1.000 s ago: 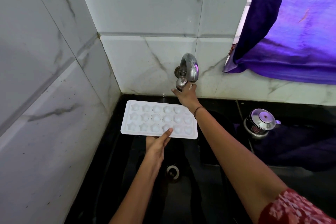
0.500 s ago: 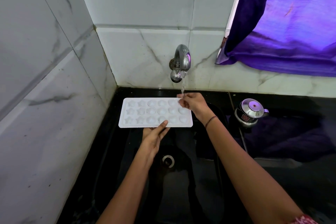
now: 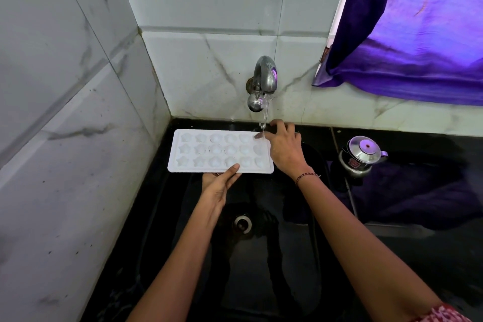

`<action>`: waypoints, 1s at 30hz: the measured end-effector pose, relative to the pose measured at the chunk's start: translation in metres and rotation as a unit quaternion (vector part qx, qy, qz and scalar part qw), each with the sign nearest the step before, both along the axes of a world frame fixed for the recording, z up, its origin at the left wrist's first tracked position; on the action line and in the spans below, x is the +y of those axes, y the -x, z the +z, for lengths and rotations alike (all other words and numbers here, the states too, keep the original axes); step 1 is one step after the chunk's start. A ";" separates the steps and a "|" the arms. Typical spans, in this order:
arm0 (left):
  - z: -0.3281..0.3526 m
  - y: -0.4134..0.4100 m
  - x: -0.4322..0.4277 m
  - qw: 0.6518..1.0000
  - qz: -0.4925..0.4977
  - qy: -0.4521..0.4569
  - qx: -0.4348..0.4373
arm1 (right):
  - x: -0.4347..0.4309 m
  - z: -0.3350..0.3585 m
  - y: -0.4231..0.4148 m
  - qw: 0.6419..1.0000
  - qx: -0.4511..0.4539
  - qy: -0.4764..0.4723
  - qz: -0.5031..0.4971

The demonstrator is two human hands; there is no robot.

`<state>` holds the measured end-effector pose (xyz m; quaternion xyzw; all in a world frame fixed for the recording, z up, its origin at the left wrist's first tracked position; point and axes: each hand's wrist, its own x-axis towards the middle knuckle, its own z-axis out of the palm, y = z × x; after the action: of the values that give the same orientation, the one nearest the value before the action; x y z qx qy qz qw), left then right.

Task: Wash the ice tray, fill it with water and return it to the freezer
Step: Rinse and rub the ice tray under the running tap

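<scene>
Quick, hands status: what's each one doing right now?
Left hand: grips the ice tray's near edge, thumb on top.
Right hand: grips the ice tray's right end under the running tap.

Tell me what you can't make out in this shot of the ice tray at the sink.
Head view:
Left hand fingers: under the ice tray, hidden by it.
Right hand: whether it grips or only touches the tray's corner; the water stream blurs it.
Water in the cells: white on white, too small.
Steel pot label: too small.
</scene>
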<state>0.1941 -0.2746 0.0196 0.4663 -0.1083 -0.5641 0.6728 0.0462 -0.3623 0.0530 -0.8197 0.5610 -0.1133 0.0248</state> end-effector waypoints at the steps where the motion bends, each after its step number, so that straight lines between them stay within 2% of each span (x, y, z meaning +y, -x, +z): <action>1: 0.000 0.000 0.000 1.000 -0.001 0.000 0.000 | 0.000 0.000 0.000 1.000 0.009 0.006 0.000; 20: 0.001 0.001 0.006 0.999 -0.031 0.002 -0.028 | 0.008 -0.009 0.002 1.000 0.022 0.008 0.003; 26: 0.007 0.001 -0.003 0.999 -0.022 0.019 -0.040 | 0.012 -0.006 0.010 0.996 -0.072 0.055 -0.016; 30: 0.011 0.002 -0.013 0.998 -0.004 0.033 -0.044 | 0.016 -0.010 0.007 0.994 -0.074 0.073 -0.014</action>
<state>0.1918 -0.2872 0.0304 0.4673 -0.1582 -0.5421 0.6802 0.0387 -0.3463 0.0428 -0.8008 0.5591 -0.2147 0.0047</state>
